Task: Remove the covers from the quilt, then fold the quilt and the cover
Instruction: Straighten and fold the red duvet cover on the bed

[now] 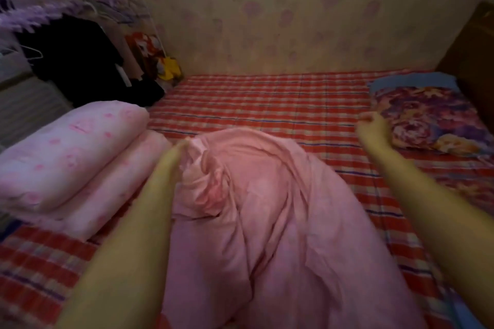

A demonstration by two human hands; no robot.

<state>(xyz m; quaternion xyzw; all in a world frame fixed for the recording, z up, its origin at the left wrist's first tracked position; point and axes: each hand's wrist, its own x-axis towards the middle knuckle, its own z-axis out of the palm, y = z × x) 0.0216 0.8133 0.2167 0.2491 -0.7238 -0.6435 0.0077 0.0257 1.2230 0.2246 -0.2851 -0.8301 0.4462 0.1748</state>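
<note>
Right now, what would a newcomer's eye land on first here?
The rumpled pink cover heaped mid-bed, running toward the camera, with the blurred left hand at its far left corner. Next, the folded pink-print quilt stacked at the left, and the right hand, curled, over the red plaid sheet beside the floral pillow.

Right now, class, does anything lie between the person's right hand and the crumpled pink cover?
Nothing visible does. Only bare red checked bed sheet separates the right hand from the crumpled pink fabric cover; the purple floral pillow lies on the hand's far side.
</note>
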